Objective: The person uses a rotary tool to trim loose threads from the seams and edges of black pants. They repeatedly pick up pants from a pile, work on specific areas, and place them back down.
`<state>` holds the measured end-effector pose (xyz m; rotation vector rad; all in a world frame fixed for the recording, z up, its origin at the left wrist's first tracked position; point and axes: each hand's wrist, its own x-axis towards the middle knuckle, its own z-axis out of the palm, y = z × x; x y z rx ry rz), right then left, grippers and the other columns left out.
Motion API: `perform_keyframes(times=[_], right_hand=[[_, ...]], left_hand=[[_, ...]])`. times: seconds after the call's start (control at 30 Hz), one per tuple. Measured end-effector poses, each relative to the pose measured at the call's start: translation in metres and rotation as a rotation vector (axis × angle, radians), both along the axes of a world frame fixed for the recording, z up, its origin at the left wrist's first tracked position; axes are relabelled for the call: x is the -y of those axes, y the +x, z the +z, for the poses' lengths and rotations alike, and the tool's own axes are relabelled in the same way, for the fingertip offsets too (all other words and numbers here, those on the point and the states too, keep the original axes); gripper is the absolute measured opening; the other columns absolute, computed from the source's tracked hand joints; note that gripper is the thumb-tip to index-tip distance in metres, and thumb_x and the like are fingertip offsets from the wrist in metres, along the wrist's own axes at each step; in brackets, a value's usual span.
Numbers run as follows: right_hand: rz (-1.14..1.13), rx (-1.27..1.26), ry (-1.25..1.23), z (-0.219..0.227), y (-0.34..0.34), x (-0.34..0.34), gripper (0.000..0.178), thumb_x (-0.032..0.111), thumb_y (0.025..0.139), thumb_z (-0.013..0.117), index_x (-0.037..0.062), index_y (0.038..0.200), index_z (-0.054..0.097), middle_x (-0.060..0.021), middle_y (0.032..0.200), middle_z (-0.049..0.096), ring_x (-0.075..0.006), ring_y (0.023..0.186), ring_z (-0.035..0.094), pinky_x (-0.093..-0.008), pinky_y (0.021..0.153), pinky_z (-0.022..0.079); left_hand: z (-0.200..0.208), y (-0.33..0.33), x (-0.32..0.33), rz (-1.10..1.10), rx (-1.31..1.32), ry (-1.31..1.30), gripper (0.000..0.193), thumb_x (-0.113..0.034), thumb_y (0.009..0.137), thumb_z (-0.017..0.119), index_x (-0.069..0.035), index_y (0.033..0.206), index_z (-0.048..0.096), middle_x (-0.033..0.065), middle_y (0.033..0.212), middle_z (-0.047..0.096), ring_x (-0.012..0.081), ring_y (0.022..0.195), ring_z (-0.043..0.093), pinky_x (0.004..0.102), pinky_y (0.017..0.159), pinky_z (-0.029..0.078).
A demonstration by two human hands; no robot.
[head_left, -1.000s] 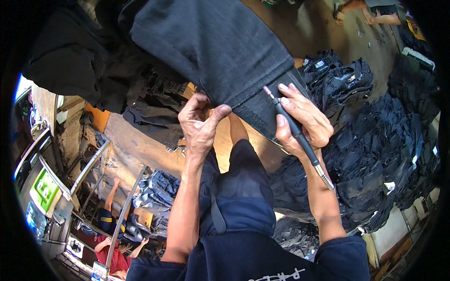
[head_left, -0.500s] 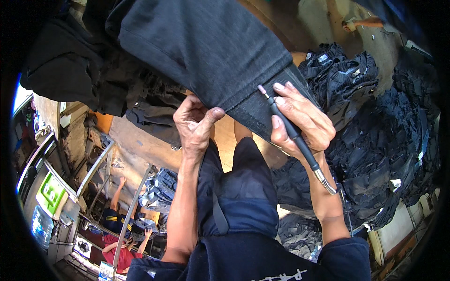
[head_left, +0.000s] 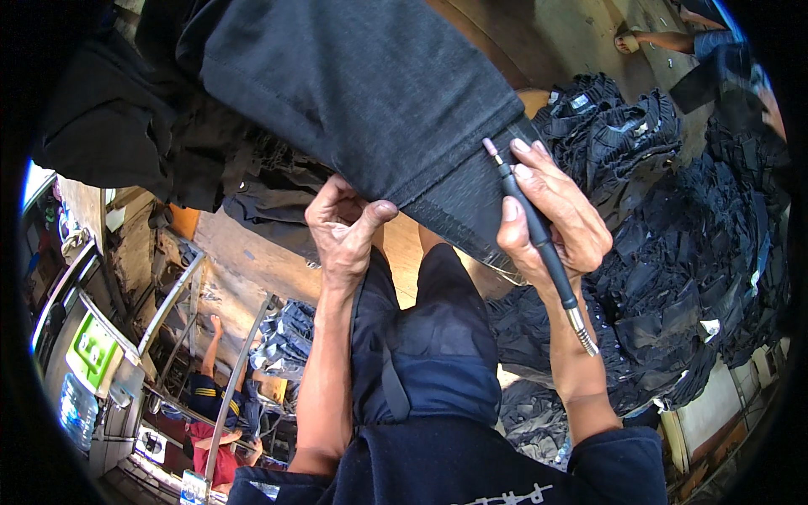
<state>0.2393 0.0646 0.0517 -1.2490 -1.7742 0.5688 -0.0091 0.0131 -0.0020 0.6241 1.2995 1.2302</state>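
Observation:
A black trouser leg (head_left: 362, 93) stretches across the upper middle, its hem running slantwise. Past the hem shows a flat dark piece (head_left: 459, 189) with a worn, scratched edge. My left hand (head_left: 345, 227) pinches the near corner of the hem between thumb and fingers. Between the fingers and thumb of my right hand (head_left: 560, 215) lies a slim black rotary grinder handpiece (head_left: 539, 227). A small pinkish grinding tip points at the hem; whether it touches the cloth I cannot tell. My right fingertips rest at the far edge of the flat piece.
Dark garments lie in a big heap (head_left: 673, 261) on the right, with a folded bundle (head_left: 614, 126) behind it. More dark cloth (head_left: 109, 126) hangs at the left. Metal rails (head_left: 172, 299) and other people (head_left: 210, 396) are at lower left; another person's foot (head_left: 627, 42) is at upper right.
My right hand and the grinder have moved a little right, its tip sliding up along the hem. The trouser leg has shifted slightly left. At upper right, more of another person has come into view.

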Motion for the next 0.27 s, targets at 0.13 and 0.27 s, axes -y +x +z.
perform_keyframes(times=[0.13, 0.27], right_hand=[[-0.024, -0.018, -0.003, -0.0018, 0.0003, 0.0001, 0.032, -0.006, 0.083, 0.077, -0.0108, 0.114, 0.079, -0.0292, 0.110, 0.081, -0.0438, 0.115, 0.080, -0.0578, 0.108, 0.062], [-0.048, -0.011, 0.004, -0.0045, 0.0007, -0.0005, 0.036, -0.006, 0.084, 0.076, -0.0109, 0.119, 0.077, -0.0287, 0.110, 0.081, -0.0455, 0.115, 0.079, -0.0590, 0.108, 0.061]], left_hand=[[-0.0004, -0.0037, 0.0021, -0.035, -0.012, -0.033, 0.031, -0.009, 0.088, 0.096, 0.001, 0.109, 0.074, 0.0035, 0.100, 0.078, 0.0080, 0.084, 0.069, 0.0236, 0.076, 0.054], [-0.0014, -0.0076, 0.0036, -0.047, 0.007, -0.062, 0.034, -0.012, 0.087, 0.098, 0.000, 0.110, 0.075, 0.0034, 0.098, 0.078, 0.0084, 0.084, 0.070, 0.0235, 0.076, 0.054]])
